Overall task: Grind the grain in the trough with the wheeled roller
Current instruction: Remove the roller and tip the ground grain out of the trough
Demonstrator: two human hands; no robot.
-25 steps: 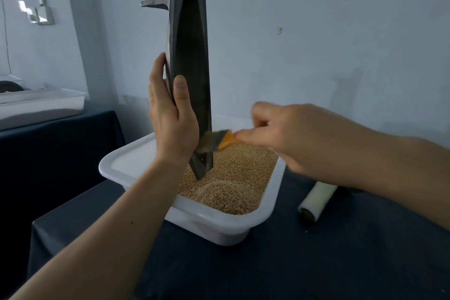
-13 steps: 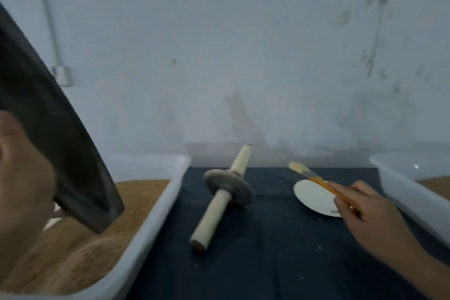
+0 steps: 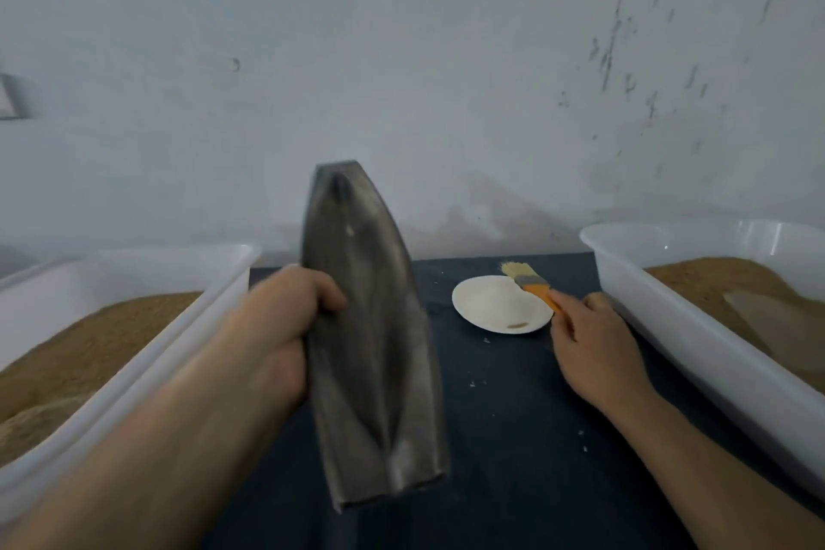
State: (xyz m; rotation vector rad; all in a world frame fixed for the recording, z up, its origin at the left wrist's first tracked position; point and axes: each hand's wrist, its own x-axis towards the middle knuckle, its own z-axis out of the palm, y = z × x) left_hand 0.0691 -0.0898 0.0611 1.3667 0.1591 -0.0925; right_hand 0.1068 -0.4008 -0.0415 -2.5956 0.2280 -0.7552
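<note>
Head: dk cloth (image 3: 513,415) under trough (image 3: 375,348), stained wall (image 3: 446,58).

The trough (image 3: 370,326) is held lengthwise over the middle of the table (image 3: 513,438), gripped at its left edge by the left hand (image 3: 285,326). A left tub (image 3: 134,364) and a right tub (image 3: 669,326), each holding grain (image 3: 89,339), are set at either side. Between trough and right tub a dish (image 3: 491,304) is placed, its far rim crossed by a brush (image 3: 531,283) pinched by the right hand (image 3: 589,339)
</note>
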